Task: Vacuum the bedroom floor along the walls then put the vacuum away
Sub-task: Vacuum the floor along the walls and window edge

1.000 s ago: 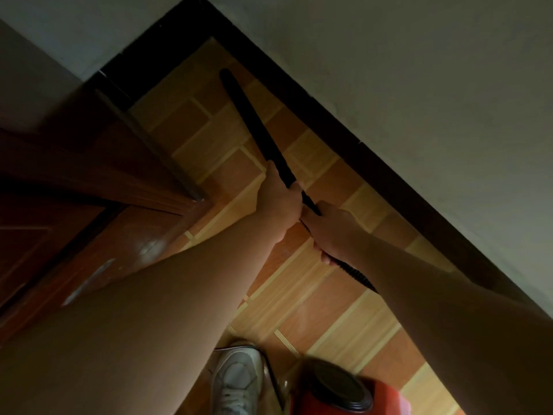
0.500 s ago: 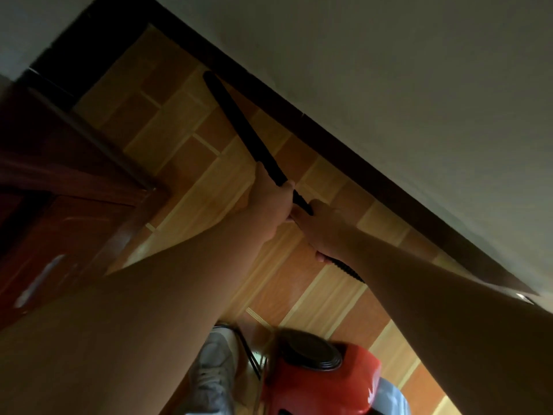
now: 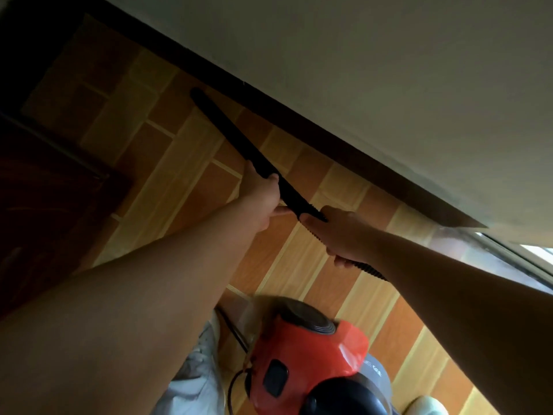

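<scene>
Clamping my left grip [image 3: 263,196] round the black wand [image 3: 227,130], I had my right grip [image 3: 338,235] curled round the ribbed hose [image 3: 371,269] just behind it. The wand was a long, slim, matt black tube slanting away from me. Its tip lay just beside the dark skirting [image 3: 299,115]; whether it touched the floor [image 3: 179,163] I could not tell. The red vacuum body [image 3: 308,354], with a round black cap on top, sat on the floor beneath my arms, near my pale shoe [image 3: 197,363]. A thin black cord [image 3: 233,330] ran between the two. The floor was laid in wood-look planks of orange-brown and pale tan with light joints. A plain grey-white wall [image 3: 389,70] rose above the skirting. A dark wooden door [image 3: 45,190] stood in shadow at the left. A bright glazed frame [image 3: 523,259] began where the skirting ended at the right. Open floor ran ahead of the wand's tip, between door and skirting, into a dark corner.
</scene>
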